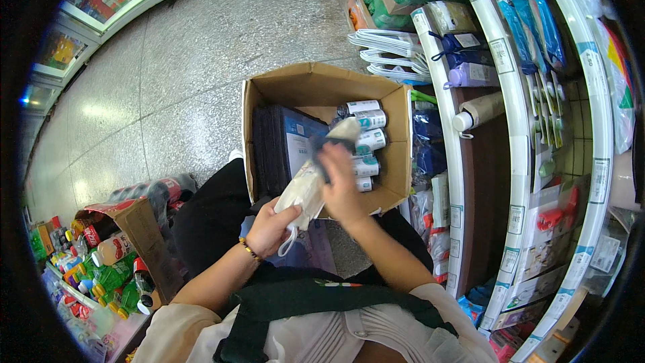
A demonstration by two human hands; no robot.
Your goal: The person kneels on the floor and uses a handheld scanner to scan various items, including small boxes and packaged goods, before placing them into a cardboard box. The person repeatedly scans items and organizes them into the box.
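My left hand grips the lower end of a beige folded umbrella; a white wrist loop hangs below the thumb. My right hand, blurred, presses a dark cloth against the umbrella's upper part. Both hands are over the near side of an open cardboard box. Inside it, on the left, stands a stack of flat dark items, one with a blue and white label. Several dark rolls with white labels lie along the right side, partly hidden by the umbrella and right hand.
Shelves with price-tag rails rise close on the right, holding another beige folded umbrella and white hangers. At the left, a tipped cardboard box sits among drink bottles. A glass-fronted cooler borders the speckled floor.
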